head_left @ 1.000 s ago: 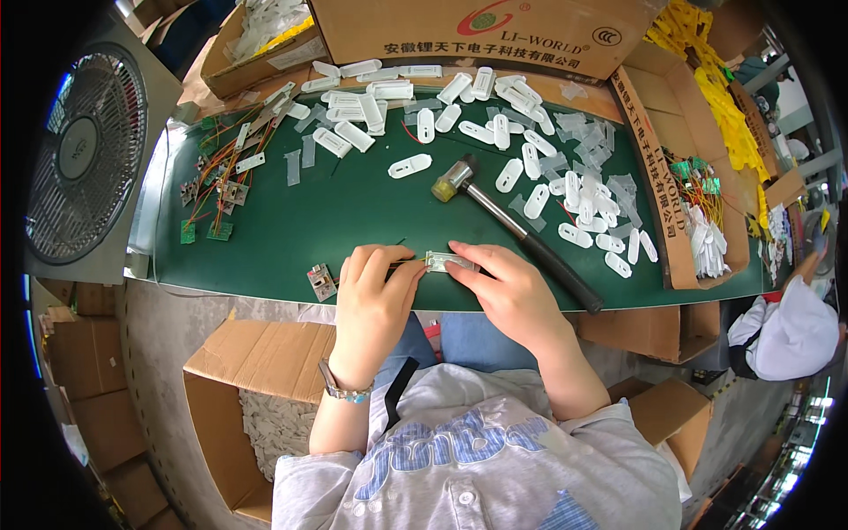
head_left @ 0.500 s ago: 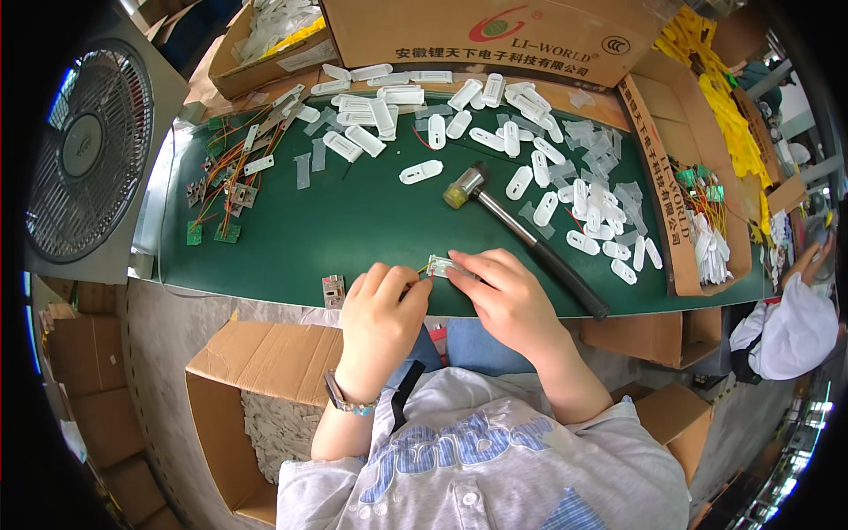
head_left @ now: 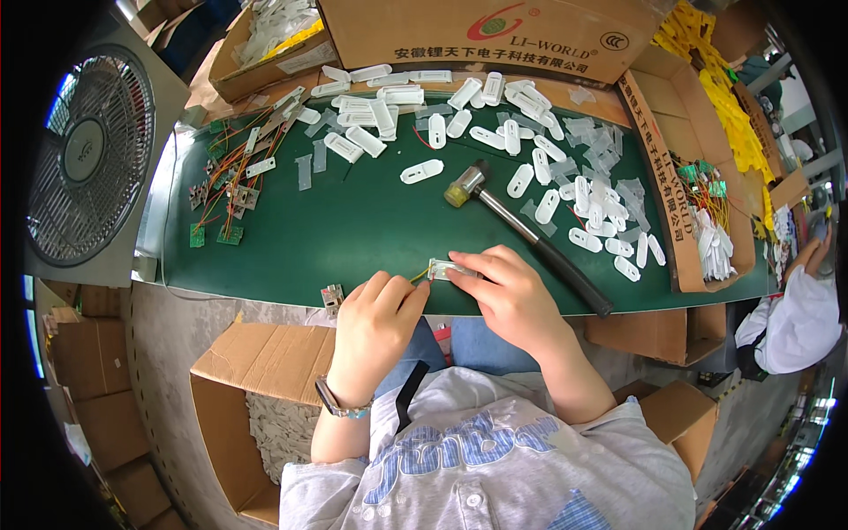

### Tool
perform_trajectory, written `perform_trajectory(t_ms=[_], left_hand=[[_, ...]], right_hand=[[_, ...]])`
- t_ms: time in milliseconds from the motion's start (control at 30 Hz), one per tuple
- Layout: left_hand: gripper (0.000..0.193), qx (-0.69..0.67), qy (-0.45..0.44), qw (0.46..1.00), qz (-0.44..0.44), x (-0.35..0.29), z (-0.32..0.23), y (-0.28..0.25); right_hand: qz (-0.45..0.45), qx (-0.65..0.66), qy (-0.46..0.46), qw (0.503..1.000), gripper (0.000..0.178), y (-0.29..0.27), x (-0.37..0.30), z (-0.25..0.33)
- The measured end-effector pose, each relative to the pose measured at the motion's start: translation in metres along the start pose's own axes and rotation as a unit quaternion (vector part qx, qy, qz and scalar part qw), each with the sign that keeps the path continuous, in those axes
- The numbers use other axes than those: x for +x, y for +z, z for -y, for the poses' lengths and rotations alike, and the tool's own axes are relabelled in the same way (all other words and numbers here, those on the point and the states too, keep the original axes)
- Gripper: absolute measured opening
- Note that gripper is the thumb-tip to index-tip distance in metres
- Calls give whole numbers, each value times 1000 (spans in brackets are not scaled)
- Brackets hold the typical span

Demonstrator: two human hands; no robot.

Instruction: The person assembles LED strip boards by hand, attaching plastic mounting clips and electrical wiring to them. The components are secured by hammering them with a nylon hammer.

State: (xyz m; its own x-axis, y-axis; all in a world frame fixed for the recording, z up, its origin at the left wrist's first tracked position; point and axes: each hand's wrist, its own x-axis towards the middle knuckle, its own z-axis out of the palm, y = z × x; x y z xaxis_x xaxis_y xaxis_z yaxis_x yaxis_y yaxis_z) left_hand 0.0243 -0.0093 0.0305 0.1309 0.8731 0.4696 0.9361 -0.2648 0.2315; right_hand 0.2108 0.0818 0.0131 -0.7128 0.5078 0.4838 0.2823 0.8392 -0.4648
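Close to the table's near edge, my right hand (head_left: pixel 508 287) grips a small white plastic housing (head_left: pixel 439 268) between thumb and fingers. Thin yellow wires (head_left: pixel 419 276) run from its left end toward my left hand (head_left: pixel 382 311), whose thumb and forefinger are pinched together on them. Just left of that hand, a small board with metal parts (head_left: pixel 332 298) sticks out over the table's edge; its link to the wires is hidden behind my fingers. What lies inside the housing is too small to make out.
A hammer (head_left: pixel 530 234) lies right of centre. White plastic covers (head_left: pixel 590 203) and clear film pieces (head_left: pixel 601 146) spread across the green table (head_left: pixel 309 234). Wired circuit boards (head_left: pixel 231 199) sit left, beside a fan (head_left: pixel 84 155). Cardboard boxes (head_left: pixel 658 168) border the back and right.
My left hand has shifted slightly down, and a little more yellow wire shows between it and the housing. The small metal-fitted board has tilted. My right hand keeps its grip.
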Motion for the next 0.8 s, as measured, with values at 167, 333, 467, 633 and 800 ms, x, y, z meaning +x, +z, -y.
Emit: perform_trajectory(t_ms=[167,333,467,633,800], left_hand=[[16,-28,-9,999,-24,-2,0,2],[13,2,0,1000,11,2,-6,-7],[9,35,-13,998,50,5,-11,-13],[11,-3,-16,999,28,7,-2,-4],[20,-50,-27,998,0,10,5,0]], right_hand=[[1,7,4,1000,35,0,0,1],[-12,13,7,1000,44,-1,1,2],[11,8,9,1000,36,-2,0,1],[23,14,11,1000,33,-5,1,1],[37,18,-4,999,30,-7,2,-3]])
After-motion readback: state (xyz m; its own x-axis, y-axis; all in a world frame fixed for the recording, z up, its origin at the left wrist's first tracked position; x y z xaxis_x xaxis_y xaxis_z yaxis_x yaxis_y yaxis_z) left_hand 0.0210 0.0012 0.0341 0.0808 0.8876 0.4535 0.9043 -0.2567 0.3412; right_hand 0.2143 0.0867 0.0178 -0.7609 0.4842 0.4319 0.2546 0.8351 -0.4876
